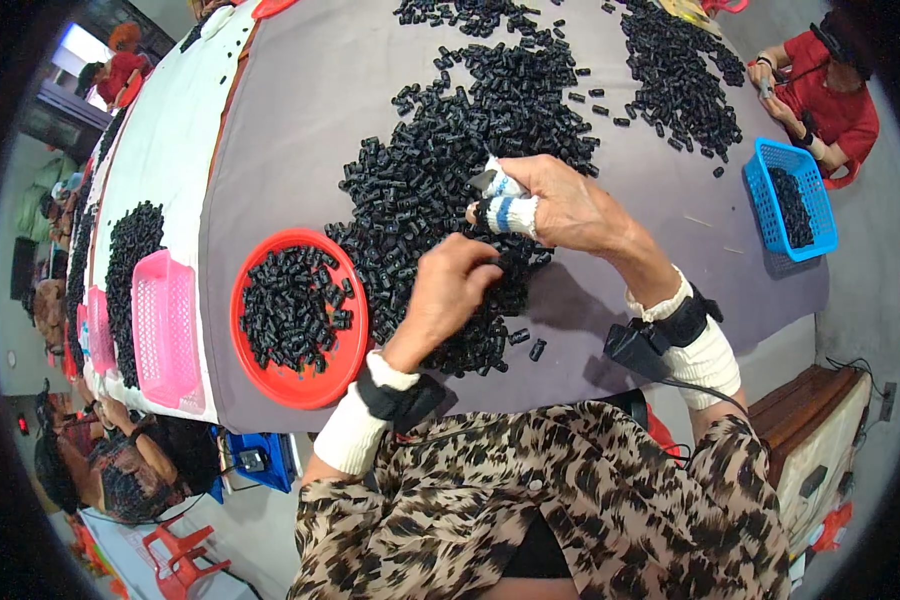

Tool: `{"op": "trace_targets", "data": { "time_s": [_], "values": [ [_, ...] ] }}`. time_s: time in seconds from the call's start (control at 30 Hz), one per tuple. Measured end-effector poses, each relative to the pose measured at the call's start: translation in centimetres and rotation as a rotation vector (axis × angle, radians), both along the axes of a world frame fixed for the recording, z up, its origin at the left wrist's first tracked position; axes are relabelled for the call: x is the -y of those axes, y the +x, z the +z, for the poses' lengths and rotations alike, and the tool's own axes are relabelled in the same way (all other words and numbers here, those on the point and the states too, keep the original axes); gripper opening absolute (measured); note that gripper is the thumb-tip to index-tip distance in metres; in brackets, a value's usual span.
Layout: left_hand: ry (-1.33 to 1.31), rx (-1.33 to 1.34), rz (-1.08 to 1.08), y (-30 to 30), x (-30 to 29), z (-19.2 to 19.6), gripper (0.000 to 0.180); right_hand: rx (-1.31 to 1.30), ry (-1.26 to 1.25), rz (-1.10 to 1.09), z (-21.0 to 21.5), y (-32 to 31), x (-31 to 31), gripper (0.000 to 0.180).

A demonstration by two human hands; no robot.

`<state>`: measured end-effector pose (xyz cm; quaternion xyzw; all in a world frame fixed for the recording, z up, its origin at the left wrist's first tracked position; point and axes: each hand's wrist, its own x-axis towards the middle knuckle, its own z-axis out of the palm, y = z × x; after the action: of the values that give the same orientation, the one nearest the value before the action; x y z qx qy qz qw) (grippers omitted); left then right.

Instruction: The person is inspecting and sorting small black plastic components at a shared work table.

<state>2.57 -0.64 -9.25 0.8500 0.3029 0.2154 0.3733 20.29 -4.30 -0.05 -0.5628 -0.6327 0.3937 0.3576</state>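
Note:
A large pile of small black cylindrical parts spreads over the cloth-covered table in front of me. My left hand is at the near side of this pile, its fingers curled and bent together; whatever they pinch is hidden. Just above and to its right, my right hand is closed over the pile, with white, blue-striped wraps on its thumb and finger. A small grey pointed piece shows at its fingertips, of a kind I cannot make out. Left of my left hand lies a round red tray holding many black parts.
A blue plastic basket with black parts stands at the right table edge, near a co-worker in red. Another black pile lies at the far right. Pink baskets stand on the white cloth at left. A cable hangs from my right wrist.

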Motion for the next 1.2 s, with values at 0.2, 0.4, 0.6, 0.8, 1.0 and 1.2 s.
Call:
{"op": "trace_targets", "data": {
  "time_s": [0.2,0.4,0.6,0.8,1.0,1.2],
  "values": [
    [-0.641,0.572,0.149,-3.7,-1.0,6.8,0.019,-0.033,0.0,-0.017,0.2,-0.9,-0.2,0.018],
    [-0.577,0.685,0.078,-5.3,-0.8,9.2,0.021,-0.239,0.112,0.08,2.3,-4.1,-0.2,0.016],
    [-0.885,1.031,-0.046,-5.6,-0.5,9.5,0.023,-0.183,0.172,0.064,3.4,-5.7,-0.1,0.02],
    [-1.085,1.173,-0.11,-5.6,-0.7,9.6,0.024,-0.125,0.205,0.073,4.3,-6.3,-0.1,0.022],
    [-1.055,1.194,-0.146,-5.6,-0.7,9.7,0.025,-0.053,0.272,0.027,5.2,-6.7,0.1,0.023],
    [-0.972,1.184,-0.08,-5.2,-0.2,10.3,0.026,-0.027,0.335,0.002,4.8,-6.5,0.1,0.023]
  ]
}}
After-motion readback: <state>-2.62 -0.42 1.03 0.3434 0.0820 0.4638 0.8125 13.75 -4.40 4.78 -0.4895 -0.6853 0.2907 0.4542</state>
